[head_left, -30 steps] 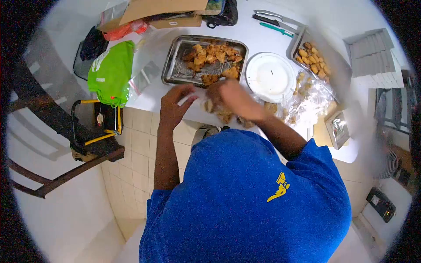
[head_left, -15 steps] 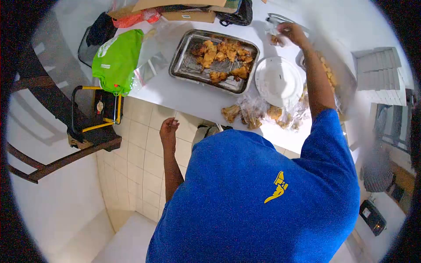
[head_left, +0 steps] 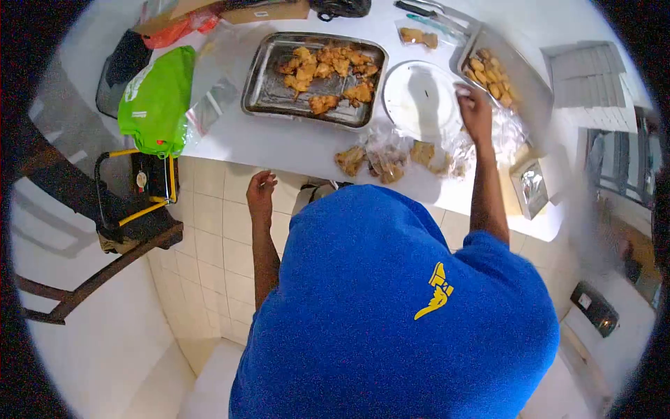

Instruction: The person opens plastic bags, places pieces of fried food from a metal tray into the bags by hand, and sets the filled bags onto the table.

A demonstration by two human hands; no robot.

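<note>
The left hand (head_left: 262, 187) is held low, short of the edge of the bench (head_left: 258, 150); its fingers are loosely curled. Whether anything small is pinched there cannot be told. Along the near edge, bagged pieces (head_left: 387, 166) of brown food are laid in clear plastic, presumably grouped there for easy reach. Beyond them, the right hand (head_left: 476, 115) is held at the right edge of a white plate (head_left: 405, 98); its fingers are bent inward, and their grip cannot be told. Browned pieces (head_left: 303, 73) are spread loose in a metal tray (head_left: 271, 96), probably contained by its raised rim; paler pieces (head_left: 492, 77) are contained likewise in a second tray (head_left: 522, 63). Farther back, one filled bag (head_left: 419, 38) is set apart, near the knives (head_left: 415, 9).
</note>
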